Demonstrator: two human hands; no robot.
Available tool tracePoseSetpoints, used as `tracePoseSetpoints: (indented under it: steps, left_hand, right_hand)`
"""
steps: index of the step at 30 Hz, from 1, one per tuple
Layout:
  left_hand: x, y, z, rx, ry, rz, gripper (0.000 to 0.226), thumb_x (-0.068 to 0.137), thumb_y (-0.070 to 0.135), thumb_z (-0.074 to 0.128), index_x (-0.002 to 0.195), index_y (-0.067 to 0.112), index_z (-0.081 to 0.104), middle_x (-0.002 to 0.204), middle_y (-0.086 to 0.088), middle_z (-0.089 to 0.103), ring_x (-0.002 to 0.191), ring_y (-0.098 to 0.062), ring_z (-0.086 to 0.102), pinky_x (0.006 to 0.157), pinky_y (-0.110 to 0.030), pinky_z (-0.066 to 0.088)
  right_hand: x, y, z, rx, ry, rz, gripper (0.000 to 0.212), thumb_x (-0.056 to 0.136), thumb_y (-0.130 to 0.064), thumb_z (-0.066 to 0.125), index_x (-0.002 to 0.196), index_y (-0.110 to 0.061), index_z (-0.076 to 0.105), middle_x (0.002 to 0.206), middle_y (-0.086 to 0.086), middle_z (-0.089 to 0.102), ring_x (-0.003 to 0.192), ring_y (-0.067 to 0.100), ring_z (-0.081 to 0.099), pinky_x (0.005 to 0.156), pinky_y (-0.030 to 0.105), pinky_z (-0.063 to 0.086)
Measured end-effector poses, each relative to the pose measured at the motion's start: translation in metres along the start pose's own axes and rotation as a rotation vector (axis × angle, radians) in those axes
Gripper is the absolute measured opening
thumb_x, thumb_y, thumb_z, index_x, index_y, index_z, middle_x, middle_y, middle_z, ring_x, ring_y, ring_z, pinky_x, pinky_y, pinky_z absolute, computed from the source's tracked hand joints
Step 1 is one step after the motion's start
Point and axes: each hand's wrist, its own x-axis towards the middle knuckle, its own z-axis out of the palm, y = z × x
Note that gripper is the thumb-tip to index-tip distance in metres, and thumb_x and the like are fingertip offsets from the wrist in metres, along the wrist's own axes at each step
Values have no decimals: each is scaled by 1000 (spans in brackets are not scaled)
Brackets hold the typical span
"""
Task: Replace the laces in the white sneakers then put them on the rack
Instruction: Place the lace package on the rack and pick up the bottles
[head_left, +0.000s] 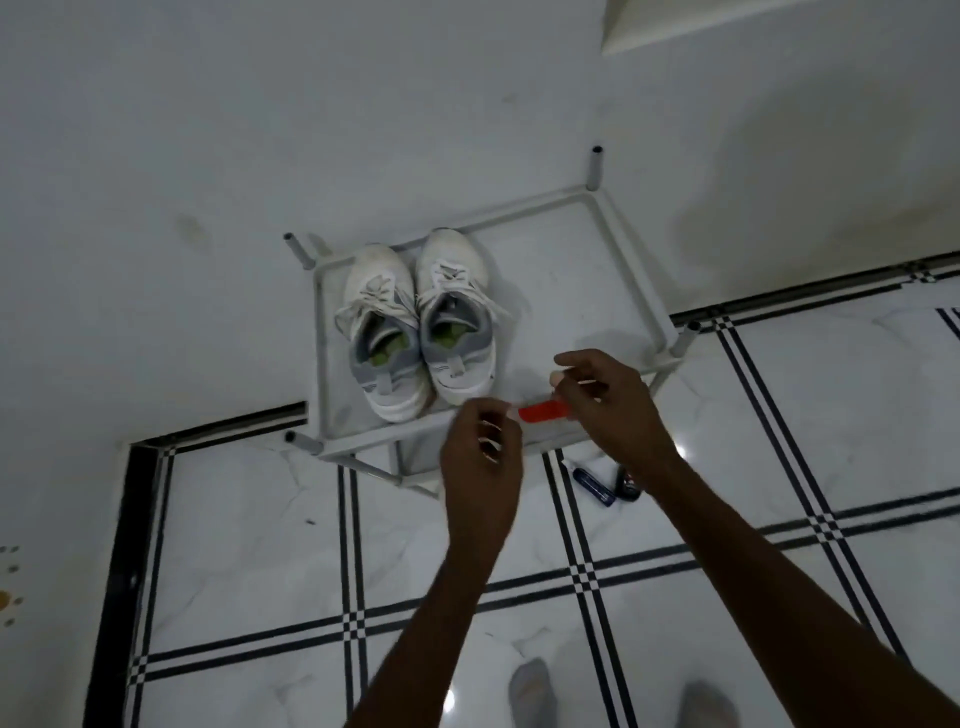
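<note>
The white sneakers (415, 322) sit side by side on the top shelf of the rack (613, 270), toes to the wall, heels toward the person, both laced, so the job looks close to finished. The rack stands against the wall on the tiled floor (831, 415).

In front of it, both hands meet over the rack's near rail around a small red object (540, 411). The right hand (608, 400) has its fingers curled round one end; the left hand (480, 447) pinches something pale at the other end, as if pulling a cap or a tip off it. I'd guess it is a lighter or small tool for finishing lace ends, but I cannot tell.

The right hand hides most of the red thing. On the floor just behind the right wrist lie a dark blue tube (595, 483) and another dark item, half covered. Two socked feet (530, 686) show at the bottom edge, cut off.
</note>
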Motion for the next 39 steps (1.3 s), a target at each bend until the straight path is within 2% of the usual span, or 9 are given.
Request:
tracePoseSetpoints:
  steps: [10, 19, 20, 23, 27, 32, 34, 36, 39]
  left_hand:
    - [-105, -185, 209, -129, -315, -622, 8, 98, 10, 62, 102, 10, 69, 95, -5, 74, 81, -15, 73, 72, -29, 57]
    - [-115, -422, 350, 4, -245, -930, 20, 94, 12, 61, 110, 2, 67, 83, -9, 70, 76, -24, 68, 77, -37, 57]
    - [-110, -445, 360, 5, -251, -951, 27, 93, 21, 65, 112, 1, 65, 83, -10, 69, 76, -25, 68, 77, -37, 58]
    - [-97, -516, 394, 173, -230, -903, 95, 64, 83, 64, 123, 10, 52, 113, -17, 68, 97, -34, 70, 86, -49, 60]
    - [-68, -538, 424, 263, -93, -847, 109, 62, 83, 64, 135, 5, 41, 127, -17, 61, 106, -34, 67, 83, -51, 60]
    - [-55, -539, 429, 378, -68, -854, 63, 82, 43, 78, 126, 2, 57, 118, -11, 68, 103, -27, 68, 87, -38, 58]
    - [-61, -528, 423, 366, -130, -837, 56, 84, 40, 78, 122, 3, 61, 115, -11, 70, 97, -24, 69, 73, -30, 59]
    - [-70, -507, 415, 341, -190, -810, 50, 86, 36, 79, 120, 4, 62, 111, -7, 69, 88, -17, 65, 53, -8, 44]
    - [-85, -461, 403, 267, -216, -766, 47, 86, 31, 80, 120, 5, 60, 110, -6, 69, 82, -11, 63, 51, -4, 42]
  right_hand:
    - [-16, 283, -91, 0, 26, 271, 15, 94, -19, 65, 107, -15, 70, 92, 4, 75, 87, 20, 74, 72, 37, 62]
    - [58, 552, -80, -193, 43, 407, 22, 92, -24, 66, 108, -9, 66, 98, 9, 72, 88, 25, 71, 82, 46, 59]
    - [67, 571, -75, -238, 46, 407, 29, 91, -26, 67, 112, -7, 64, 102, 11, 71, 93, 26, 69, 84, 41, 57]
    - [96, 623, -57, -279, 111, 456, 67, 84, -41, 75, 133, -4, 50, 123, 16, 57, 109, 26, 59, 83, 28, 44]
    - [127, 665, -31, -346, 194, 448, 94, 67, -63, 80, 133, -7, 44, 126, 14, 47, 118, 31, 50, 91, 40, 50]
    - [140, 664, -18, -423, 230, 439, 80, 64, -45, 84, 125, -9, 47, 122, 11, 47, 113, 31, 51, 82, 42, 52]
    - [134, 651, -26, -424, 216, 472, 77, 64, -41, 84, 123, -7, 49, 121, 11, 48, 112, 32, 52, 84, 44, 53]
    - [126, 631, -42, -416, 205, 494, 75, 62, -41, 84, 121, -7, 51, 119, 11, 51, 111, 31, 54, 86, 46, 54]
    - [111, 595, -70, -396, 214, 521, 74, 59, -43, 83, 118, -9, 54, 114, 9, 53, 106, 28, 56, 84, 44, 55]
